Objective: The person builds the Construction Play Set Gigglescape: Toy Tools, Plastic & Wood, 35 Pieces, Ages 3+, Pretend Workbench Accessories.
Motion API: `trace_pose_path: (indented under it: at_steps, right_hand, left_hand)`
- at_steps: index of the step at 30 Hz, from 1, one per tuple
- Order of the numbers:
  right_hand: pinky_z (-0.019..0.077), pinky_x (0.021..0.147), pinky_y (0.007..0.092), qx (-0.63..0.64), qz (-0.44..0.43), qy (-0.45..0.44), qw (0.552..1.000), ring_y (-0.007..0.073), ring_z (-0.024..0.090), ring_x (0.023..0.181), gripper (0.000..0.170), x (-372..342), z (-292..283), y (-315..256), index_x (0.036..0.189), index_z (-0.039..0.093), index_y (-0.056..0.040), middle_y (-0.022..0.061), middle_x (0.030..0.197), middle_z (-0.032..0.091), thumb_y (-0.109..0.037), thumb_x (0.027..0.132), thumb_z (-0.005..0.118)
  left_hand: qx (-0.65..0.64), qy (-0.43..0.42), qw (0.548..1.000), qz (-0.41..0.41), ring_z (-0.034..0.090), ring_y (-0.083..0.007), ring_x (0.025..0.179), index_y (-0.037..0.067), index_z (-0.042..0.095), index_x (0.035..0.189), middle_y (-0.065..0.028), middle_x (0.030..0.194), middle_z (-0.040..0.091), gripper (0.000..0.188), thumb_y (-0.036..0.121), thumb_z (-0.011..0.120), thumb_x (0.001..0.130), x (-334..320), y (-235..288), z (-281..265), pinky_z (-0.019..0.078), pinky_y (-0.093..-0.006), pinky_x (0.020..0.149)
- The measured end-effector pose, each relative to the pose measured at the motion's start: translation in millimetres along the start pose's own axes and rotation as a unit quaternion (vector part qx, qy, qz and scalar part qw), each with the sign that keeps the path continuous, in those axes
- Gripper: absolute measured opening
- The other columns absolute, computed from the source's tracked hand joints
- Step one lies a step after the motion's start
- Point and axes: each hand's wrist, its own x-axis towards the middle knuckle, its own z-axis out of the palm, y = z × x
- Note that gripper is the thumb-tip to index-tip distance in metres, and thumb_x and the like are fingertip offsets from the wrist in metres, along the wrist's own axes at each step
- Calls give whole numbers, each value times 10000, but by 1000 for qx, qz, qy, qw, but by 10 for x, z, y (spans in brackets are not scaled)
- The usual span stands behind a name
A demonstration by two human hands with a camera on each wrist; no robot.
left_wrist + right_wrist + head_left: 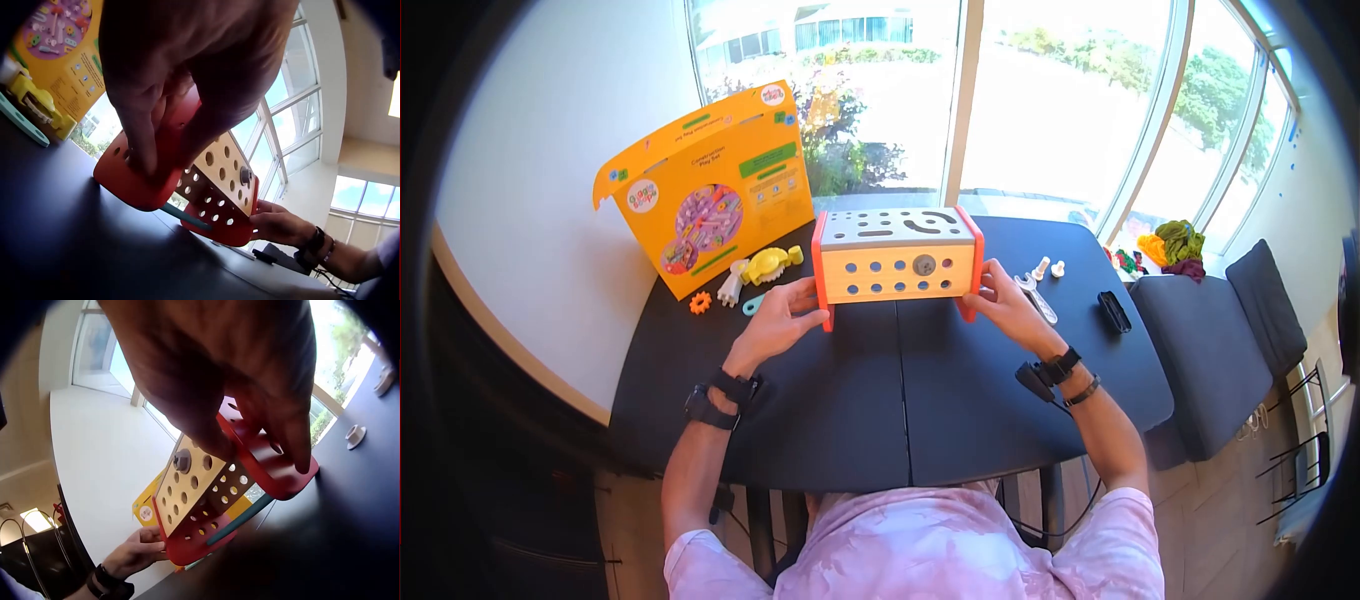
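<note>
Mid-frame, left hand (776, 322) and right hand (1012, 310) pinched one toy workbench (878, 267).
Its back was hidden; two bolts (1058, 269) sat right.

And here it is, the toy workbench (887, 277), upright on the desk (830, 420), its red side panels (821, 262) gripped by the left hand (780, 322) and the right hand (1012, 308)! Grey slotted top (893, 229) facing up, pale wooden front punched with two rows of holes, a grey bolt (924, 265) sitting in the upper one, right of centre, and a teal bar (240, 523) spanning low between the sides.
</note>
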Motion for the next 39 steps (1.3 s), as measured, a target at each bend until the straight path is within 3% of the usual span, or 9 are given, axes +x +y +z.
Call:
trace_pose_path:
  at_steps: [5,8,14,24,29,35,37,39]
  right_hand:
    - [615,1033,379,-61,-81,16,995,262,707,1294,442,-56,83,204,1383,479,12,198,1442,660,-13,1021,731]
    - [635,977,379,-51,-29,20,998,279,717,1289,445,-93,95,124,1366,464,16,213,1463,655,15,1004,724]
    - [641,945,388,-64,-49,27,996,283,725,1269,458,-89,98,171,1354,450,21,226,1477,649,27,989,727]
    - [640,956,394,-53,-30,26,998,279,727,1238,491,-109,100,157,1374,460,8,213,1447,653,42,972,741]
    - [631,982,403,-97,-26,6,995,284,747,1196,547,-158,-21,136,1439,462,-12,205,1475,642,-2,987,771]
    - [628,978,379,-101,25,2,995,263,754,1173,515,-289,-480,55,1431,528,-38,179,1428,702,-80,1001,810]
    - [639,956,360,-107,23,33,993,254,758,1162,458,-316,-661,67,1414,568,-37,174,1381,732,-82,1018,794]
    - [650,938,353,-126,20,67,990,251,759,1161,427,-337,-860,48,1408,582,-38,178,1387,731,-77,1031,778]
  left_hand:
    - [30,18,999,5,705,-291,1375,-84,580,1527,-213,1527,685,571,-25,774,994,-30,-213,138,550,-411,1187]
    - [77,33,996,6,704,-273,1367,-60,563,1451,-185,1476,705,464,-24,759,1032,-51,-169,187,555,-396,1173]
    - [48,21,998,21,696,-287,1378,-22,508,1343,-213,1463,699,365,13,745,1067,-16,-275,159,559,-412,1161]
    - [74,17,997,-18,682,-299,1392,-12,500,1428,-226,1460,693,476,22,771,1038,-27,-232,124,557,-426,1160]
    - [136,33,989,-43,688,-303,1384,-9,548,1464,-225,1430,709,534,-16,781,983,-80,-160,-219,585,-417,1131]
    - [225,152,962,-31,799,-250,1132,-26,655,1406,-198,1274,793,449,12,773,974,-161,-306,-949,646,-368,988]
    - [239,166,957,-2,818,-252,1068,-21,684,1376,-193,1220,807,428,31,767,960,-184,-414,-1186,660,-368,942]
    - [248,184,951,-33,814,-254,1080,-21,694,1371,-202,1227,804,426,56,780,961,-241,-285,-1259,658,-366,942]
